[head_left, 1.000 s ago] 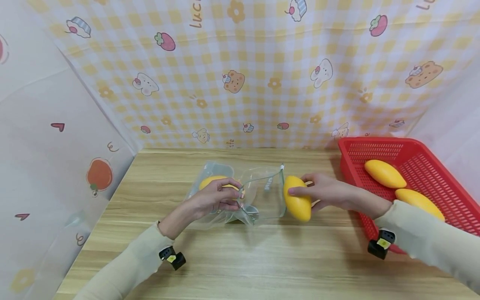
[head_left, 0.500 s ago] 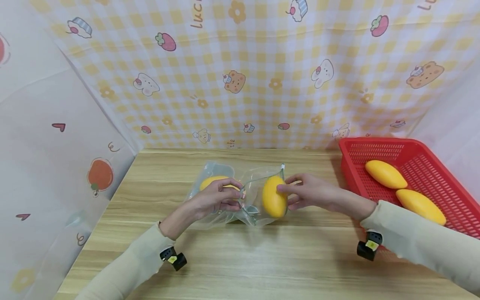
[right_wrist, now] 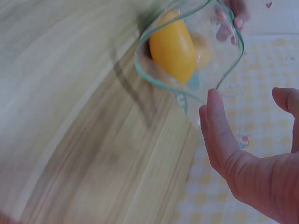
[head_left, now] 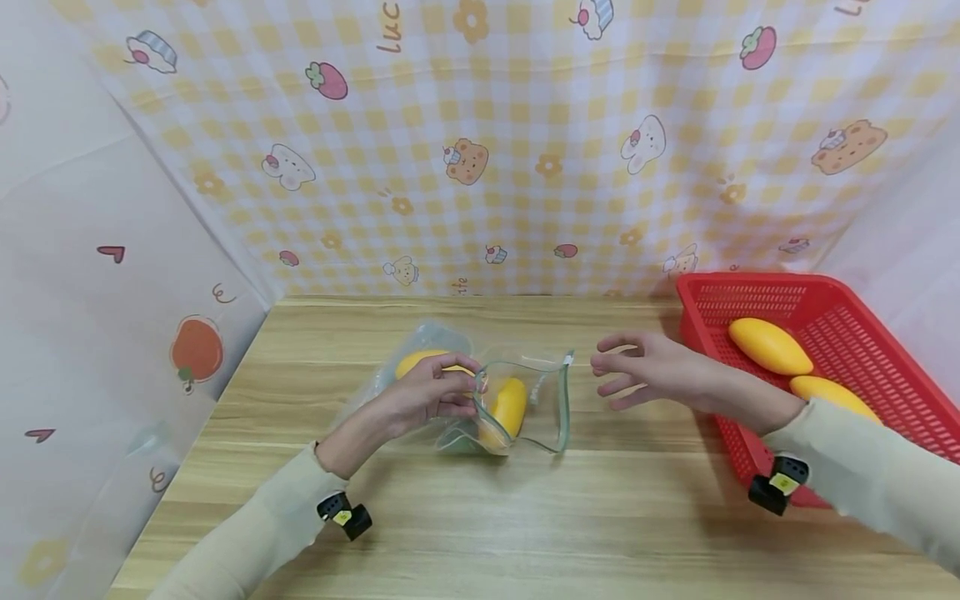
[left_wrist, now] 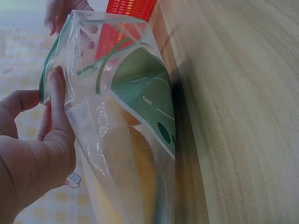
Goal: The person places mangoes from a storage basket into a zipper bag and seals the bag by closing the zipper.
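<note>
L hand [head_left: 423, 396] pinches bag [left_wrist: 140, 86] w/ mangoes [head_left: 510, 407], R hand [head_left: 651, 371] nr.

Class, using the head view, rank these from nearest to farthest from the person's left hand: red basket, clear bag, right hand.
1. Clear bag: held by the left hand.
2. Right hand: to the right, just beyond the bag's open mouth.
3. Red basket: farthest, at the right side of the view.

bag mouth [head_left: 564, 408] passable, basket [head_left: 862, 350] blks R
</note>
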`<state>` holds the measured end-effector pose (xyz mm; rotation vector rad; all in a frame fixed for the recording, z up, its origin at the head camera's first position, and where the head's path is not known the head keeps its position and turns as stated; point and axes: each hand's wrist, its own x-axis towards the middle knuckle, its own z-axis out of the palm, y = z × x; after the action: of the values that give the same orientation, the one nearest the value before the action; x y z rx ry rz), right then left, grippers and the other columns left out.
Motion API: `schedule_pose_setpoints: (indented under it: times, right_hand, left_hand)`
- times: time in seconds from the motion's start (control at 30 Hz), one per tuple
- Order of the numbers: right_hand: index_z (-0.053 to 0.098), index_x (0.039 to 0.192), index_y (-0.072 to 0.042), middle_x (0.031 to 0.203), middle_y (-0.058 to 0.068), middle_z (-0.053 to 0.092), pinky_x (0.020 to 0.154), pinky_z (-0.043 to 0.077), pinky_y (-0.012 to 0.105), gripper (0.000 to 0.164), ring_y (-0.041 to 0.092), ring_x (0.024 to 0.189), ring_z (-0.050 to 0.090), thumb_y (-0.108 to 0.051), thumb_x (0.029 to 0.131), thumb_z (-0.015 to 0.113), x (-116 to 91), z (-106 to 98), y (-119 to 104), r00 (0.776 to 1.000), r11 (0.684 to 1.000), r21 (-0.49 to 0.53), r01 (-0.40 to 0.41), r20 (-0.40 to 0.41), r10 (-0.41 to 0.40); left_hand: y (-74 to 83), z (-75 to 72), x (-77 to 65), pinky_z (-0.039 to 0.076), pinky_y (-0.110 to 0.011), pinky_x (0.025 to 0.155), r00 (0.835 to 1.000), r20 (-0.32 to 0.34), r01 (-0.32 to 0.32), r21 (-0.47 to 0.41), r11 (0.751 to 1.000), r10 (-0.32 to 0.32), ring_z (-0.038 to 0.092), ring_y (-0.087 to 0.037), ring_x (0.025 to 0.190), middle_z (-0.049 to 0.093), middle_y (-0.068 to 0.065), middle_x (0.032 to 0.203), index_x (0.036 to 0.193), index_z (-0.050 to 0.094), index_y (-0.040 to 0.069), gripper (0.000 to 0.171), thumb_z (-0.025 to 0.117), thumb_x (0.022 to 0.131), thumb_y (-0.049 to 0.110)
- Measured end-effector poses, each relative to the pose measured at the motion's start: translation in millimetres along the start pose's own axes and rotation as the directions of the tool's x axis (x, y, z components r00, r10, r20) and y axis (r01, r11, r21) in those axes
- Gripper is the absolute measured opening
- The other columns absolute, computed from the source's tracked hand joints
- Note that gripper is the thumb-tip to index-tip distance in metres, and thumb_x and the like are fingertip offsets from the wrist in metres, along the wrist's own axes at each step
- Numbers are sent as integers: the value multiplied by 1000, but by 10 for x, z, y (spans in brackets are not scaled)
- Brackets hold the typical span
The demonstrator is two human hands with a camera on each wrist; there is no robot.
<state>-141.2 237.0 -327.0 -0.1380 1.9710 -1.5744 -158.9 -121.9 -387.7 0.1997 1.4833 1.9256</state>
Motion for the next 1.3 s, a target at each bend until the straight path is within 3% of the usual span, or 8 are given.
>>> schedule_pose_setpoints:
  times: [0.4,1.3]
  right_hand:
    - [25,151,8,138,30,49,87,58,54,74,39,113,64,-29,102,66,-62,-293,53,998,999,-43,-25,-55,23]
    - [43,142,4,129,23,58,78,62,48,55,31,103,68,-26,102,66,-384,-842,22,993,946,-323,6,-112,-45]
  left_hand:
    - [-4,-6,-13,62,-31,77,1000,-9,1,-2,1000,-1,70,-19,73,68,-14,103,116,57,2,18,60,99,-2]
    - [-76,-49,-76,62,-31,78,999,29,19,1,1000,-19,68,-20,77,68,-15,105,120,54,1,24,62,98,1]
